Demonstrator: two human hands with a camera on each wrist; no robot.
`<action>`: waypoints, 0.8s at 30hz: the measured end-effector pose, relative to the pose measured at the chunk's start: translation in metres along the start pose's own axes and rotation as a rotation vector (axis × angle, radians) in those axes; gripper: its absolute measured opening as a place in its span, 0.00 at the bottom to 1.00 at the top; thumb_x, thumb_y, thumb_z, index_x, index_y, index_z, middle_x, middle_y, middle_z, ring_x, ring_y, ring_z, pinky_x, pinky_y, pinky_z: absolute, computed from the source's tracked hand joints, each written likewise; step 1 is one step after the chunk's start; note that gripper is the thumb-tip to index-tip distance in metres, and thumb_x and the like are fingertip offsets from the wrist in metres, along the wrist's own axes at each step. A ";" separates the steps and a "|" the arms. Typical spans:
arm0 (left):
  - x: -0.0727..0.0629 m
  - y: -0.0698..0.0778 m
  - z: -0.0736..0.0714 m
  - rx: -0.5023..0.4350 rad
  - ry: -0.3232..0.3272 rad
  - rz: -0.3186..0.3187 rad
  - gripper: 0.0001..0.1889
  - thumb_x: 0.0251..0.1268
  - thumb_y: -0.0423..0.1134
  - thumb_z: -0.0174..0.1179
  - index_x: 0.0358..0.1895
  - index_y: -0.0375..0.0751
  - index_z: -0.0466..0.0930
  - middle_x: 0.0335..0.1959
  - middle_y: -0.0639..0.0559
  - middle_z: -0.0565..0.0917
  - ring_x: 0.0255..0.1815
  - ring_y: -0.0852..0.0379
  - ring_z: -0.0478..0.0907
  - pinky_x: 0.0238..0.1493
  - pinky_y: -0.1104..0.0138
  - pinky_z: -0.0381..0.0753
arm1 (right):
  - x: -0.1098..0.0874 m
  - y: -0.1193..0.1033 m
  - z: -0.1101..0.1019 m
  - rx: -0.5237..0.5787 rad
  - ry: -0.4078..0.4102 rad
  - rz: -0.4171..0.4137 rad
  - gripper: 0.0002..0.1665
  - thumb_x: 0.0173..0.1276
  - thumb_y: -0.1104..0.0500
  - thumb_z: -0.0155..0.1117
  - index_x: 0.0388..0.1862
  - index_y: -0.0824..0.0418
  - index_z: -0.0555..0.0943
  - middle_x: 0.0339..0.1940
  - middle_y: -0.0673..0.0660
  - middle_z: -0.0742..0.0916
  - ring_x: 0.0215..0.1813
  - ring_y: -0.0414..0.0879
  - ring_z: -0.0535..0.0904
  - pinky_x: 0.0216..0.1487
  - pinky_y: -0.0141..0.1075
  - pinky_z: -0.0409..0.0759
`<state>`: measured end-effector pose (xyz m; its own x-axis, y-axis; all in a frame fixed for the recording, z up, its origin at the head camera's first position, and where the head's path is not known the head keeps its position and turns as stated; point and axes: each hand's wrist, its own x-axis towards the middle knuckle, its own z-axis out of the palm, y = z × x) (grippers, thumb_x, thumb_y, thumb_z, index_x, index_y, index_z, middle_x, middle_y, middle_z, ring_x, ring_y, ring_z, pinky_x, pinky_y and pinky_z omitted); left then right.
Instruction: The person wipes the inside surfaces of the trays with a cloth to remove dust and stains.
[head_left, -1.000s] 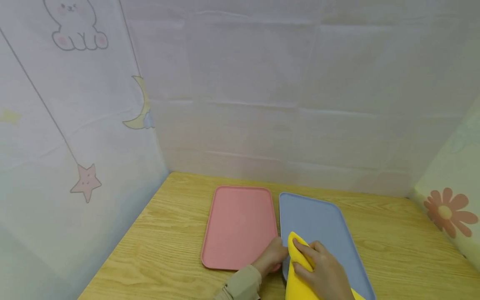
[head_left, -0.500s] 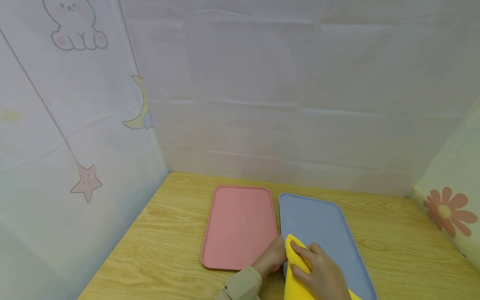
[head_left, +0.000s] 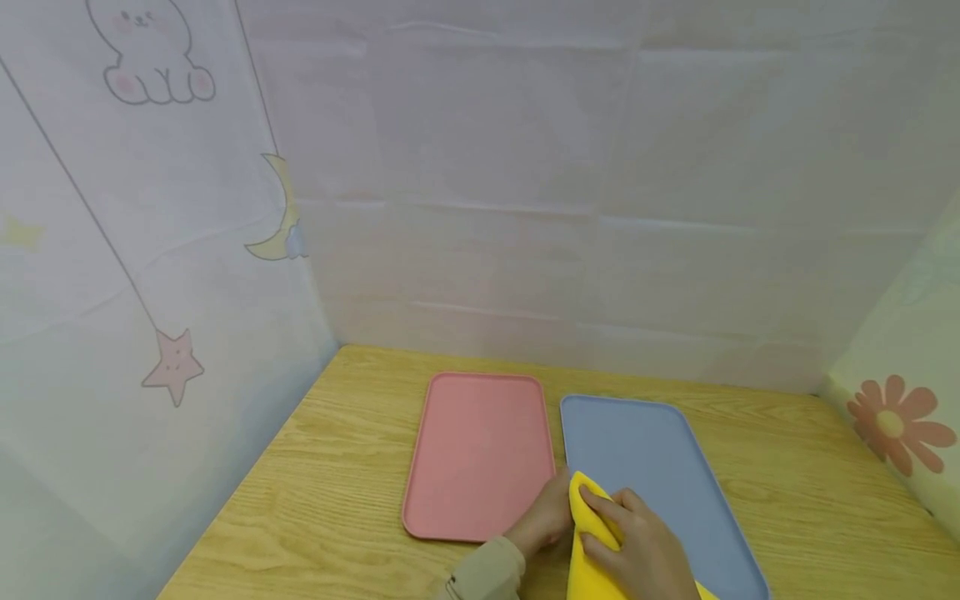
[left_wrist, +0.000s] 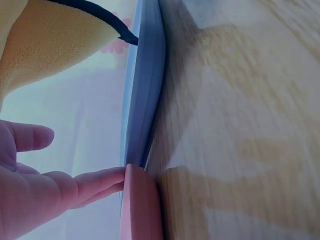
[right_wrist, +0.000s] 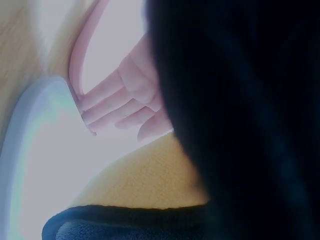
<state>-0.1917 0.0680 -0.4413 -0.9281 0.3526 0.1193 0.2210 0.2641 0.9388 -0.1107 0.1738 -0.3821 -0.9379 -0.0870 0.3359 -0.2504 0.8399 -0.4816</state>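
My right hand (head_left: 641, 542) pinches a folded yellow cloth (head_left: 588, 571) over the near part of the blue tray (head_left: 637, 442). Dark edging trims the cloth (left_wrist: 60, 45) in the left wrist view. My left hand (head_left: 546, 515) reaches in where the two trays meet, its fingertips hidden behind the cloth in the head view. Seen from the left wrist, the fingers (left_wrist: 100, 185) are straight, with their tips at the rims of the blue tray and the pink tray (head_left: 480, 458). A dark shape fills much of the right wrist view and hides my right hand there.
Both trays lie side by side on a wood-grain table (head_left: 315, 500). A pale hanging sheet (head_left: 480, 183) stands behind the table, and printed sheets close off the left and right sides.
The blue tray has shifted a little toward me and to the right at its near end. My left hand has slid slightly left and away; the cloth and right hand have moved slightly left.
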 end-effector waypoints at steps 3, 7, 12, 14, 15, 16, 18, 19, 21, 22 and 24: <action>0.000 -0.002 0.000 -0.020 0.008 -0.028 0.17 0.58 0.35 0.58 0.49 0.33 0.68 0.41 0.49 0.75 0.44 0.56 0.70 0.48 0.63 0.69 | 0.000 0.000 0.001 0.002 0.001 0.002 0.26 0.44 0.59 0.69 0.48 0.57 0.81 0.26 0.43 0.67 0.20 0.34 0.57 0.19 0.29 0.60; 0.001 -0.002 -0.003 -0.055 -0.005 -0.096 0.23 0.60 0.36 0.56 0.56 0.29 0.65 0.47 0.42 0.76 0.52 0.48 0.69 0.53 0.57 0.67 | 0.000 0.000 0.001 -0.001 0.000 0.007 0.26 0.45 0.59 0.69 0.47 0.57 0.81 0.26 0.44 0.67 0.20 0.34 0.57 0.18 0.28 0.60; 0.001 -0.001 -0.015 -0.044 -0.073 -0.093 0.12 0.60 0.36 0.54 0.44 0.34 0.75 0.35 0.52 0.79 0.37 0.57 0.75 0.39 0.66 0.74 | 0.000 0.000 0.002 -0.004 0.021 -0.011 0.25 0.44 0.60 0.70 0.46 0.58 0.81 0.25 0.44 0.68 0.19 0.34 0.57 0.18 0.28 0.60; 0.001 -0.001 -0.022 -0.010 -0.104 -0.070 0.11 0.60 0.37 0.54 0.42 0.36 0.76 0.33 0.54 0.79 0.32 0.60 0.75 0.35 0.68 0.74 | 0.000 0.001 0.002 -0.005 0.027 -0.018 0.25 0.44 0.60 0.70 0.46 0.58 0.82 0.25 0.44 0.67 0.19 0.34 0.56 0.18 0.28 0.59; 0.000 -0.001 -0.026 0.002 -0.122 -0.066 0.11 0.61 0.38 0.54 0.42 0.36 0.76 0.32 0.55 0.79 0.31 0.61 0.75 0.33 0.69 0.75 | 0.000 0.001 0.002 -0.006 0.029 -0.018 0.25 0.44 0.60 0.70 0.46 0.58 0.82 0.25 0.43 0.67 0.19 0.34 0.56 0.18 0.28 0.59; 0.000 -0.001 -0.030 0.016 -0.142 -0.067 0.11 0.62 0.38 0.53 0.43 0.36 0.76 0.32 0.55 0.79 0.29 0.61 0.76 0.32 0.69 0.75 | 0.000 0.001 0.002 -0.004 0.028 -0.016 0.25 0.44 0.60 0.70 0.46 0.58 0.81 0.25 0.43 0.67 0.19 0.34 0.56 0.18 0.28 0.59; -0.002 0.000 -0.038 0.057 -0.173 -0.077 0.12 0.64 0.38 0.51 0.46 0.35 0.75 0.32 0.54 0.79 0.28 0.60 0.77 0.32 0.68 0.75 | 0.000 0.001 0.002 -0.003 0.018 -0.004 0.26 0.44 0.60 0.70 0.47 0.57 0.81 0.26 0.43 0.68 0.19 0.34 0.57 0.18 0.28 0.59; -0.003 0.001 -0.043 0.095 -0.179 -0.078 0.13 0.64 0.38 0.51 0.47 0.35 0.75 0.32 0.53 0.79 0.28 0.60 0.77 0.32 0.68 0.75 | 0.000 0.001 0.002 -0.002 0.012 0.005 0.26 0.45 0.59 0.69 0.47 0.57 0.81 0.26 0.43 0.68 0.20 0.34 0.57 0.18 0.28 0.59; -0.006 0.002 -0.052 0.183 -0.174 -0.072 0.14 0.65 0.38 0.49 0.49 0.34 0.74 0.33 0.51 0.79 0.31 0.57 0.77 0.33 0.66 0.75 | 0.001 0.000 0.001 0.002 0.002 0.020 0.26 0.45 0.59 0.70 0.48 0.57 0.81 0.27 0.44 0.69 0.20 0.34 0.58 0.19 0.28 0.59; -0.007 0.002 -0.057 0.222 -0.164 -0.070 0.14 0.66 0.38 0.49 0.49 0.33 0.73 0.34 0.50 0.79 0.33 0.56 0.77 0.34 0.65 0.75 | 0.001 0.000 0.001 0.005 -0.002 0.026 0.26 0.45 0.59 0.70 0.48 0.57 0.81 0.27 0.44 0.69 0.20 0.34 0.58 0.19 0.28 0.60; -0.010 0.002 -0.067 0.289 -0.132 -0.054 0.16 0.66 0.40 0.49 0.50 0.32 0.73 0.36 0.47 0.79 0.37 0.54 0.76 0.37 0.63 0.75 | 0.001 0.000 0.001 0.007 -0.007 0.033 0.26 0.45 0.59 0.70 0.48 0.57 0.81 0.27 0.44 0.70 0.20 0.35 0.59 0.19 0.28 0.60</action>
<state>-0.2019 0.0047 -0.4194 -0.8981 0.4396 0.0109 0.2660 0.5233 0.8096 -0.1119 0.1730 -0.3821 -0.9471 -0.0633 0.3147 -0.2215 0.8384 -0.4981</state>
